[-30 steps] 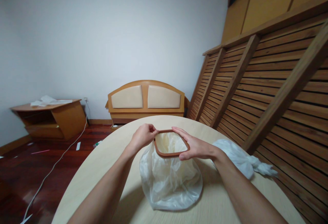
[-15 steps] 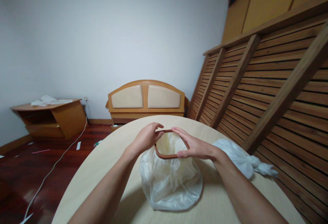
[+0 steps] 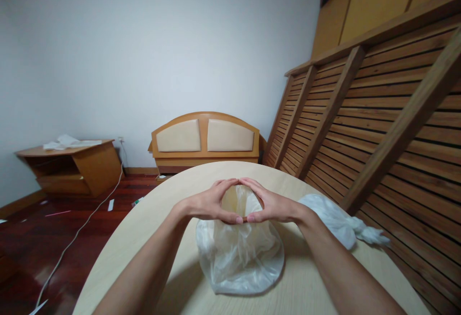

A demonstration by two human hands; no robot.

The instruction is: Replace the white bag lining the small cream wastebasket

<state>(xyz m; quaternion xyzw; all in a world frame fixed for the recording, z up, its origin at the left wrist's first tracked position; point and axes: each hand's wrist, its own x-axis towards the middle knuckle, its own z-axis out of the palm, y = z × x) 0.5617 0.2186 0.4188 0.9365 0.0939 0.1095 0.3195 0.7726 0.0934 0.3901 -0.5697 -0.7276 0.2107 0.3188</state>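
A small bin stands upright on the round table [image 3: 118, 267], a translucent plastic bag [image 3: 241, 257] hanging loosely over its outside and lining its opening. Around the mouth runs a brown rim ring [image 3: 245, 219], mostly hidden by my fingers. My left hand [image 3: 207, 204] is curved round the ring's left side, thumb on the near edge and fingers at the far edge. On the other side my right hand [image 3: 272, 205] grips it the same way. Both thumbs nearly meet in front, and the fingertips meet at the back.
A knotted white plastic bag [image 3: 329, 219] lies on the table to the right. Slatted wooden panels [image 3: 345, 127] lean along the right side. Behind the table stands a headboard [image 3: 205, 135]. At left are a low cabinet [image 3: 97, 171] and a cable [image 3: 77, 233] on the floor.
My left hand has shifted round the ring, its thumb coming down to the near edge and its fingers closing towards my right hand. My right hand stays about where it was.
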